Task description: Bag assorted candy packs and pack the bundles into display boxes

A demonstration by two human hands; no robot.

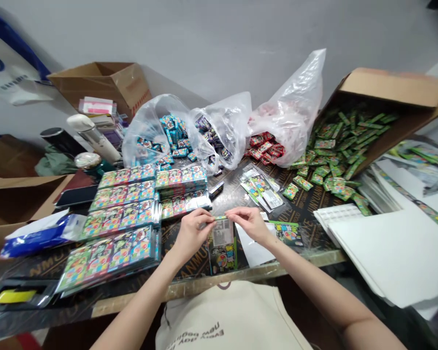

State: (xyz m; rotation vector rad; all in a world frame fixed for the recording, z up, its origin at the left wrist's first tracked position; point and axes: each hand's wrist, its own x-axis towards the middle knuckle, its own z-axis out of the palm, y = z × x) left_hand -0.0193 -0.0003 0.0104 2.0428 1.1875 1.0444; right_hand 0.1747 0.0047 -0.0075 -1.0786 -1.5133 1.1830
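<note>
My left hand pinches the top left corner of a printed plastic packet. At its top right corner, my right hand pinches the same packet between thumb and fingers. A narrow green strip shows along the top edge between my fingertips; I cannot tell whether it is part of the packet. The packet hangs toward the table's front edge, with a pale printed panel above a colourful dark one. Beside my right hand lie white paper and a green printed card. Several more clear packets lie beyond my hands.
Stacks of colourful printed packs stand at left. Behind are plastic bags holding blue, dark and red small wrapped pieces. A tipped cardboard box spills green ones. White sheets overhang the right edge.
</note>
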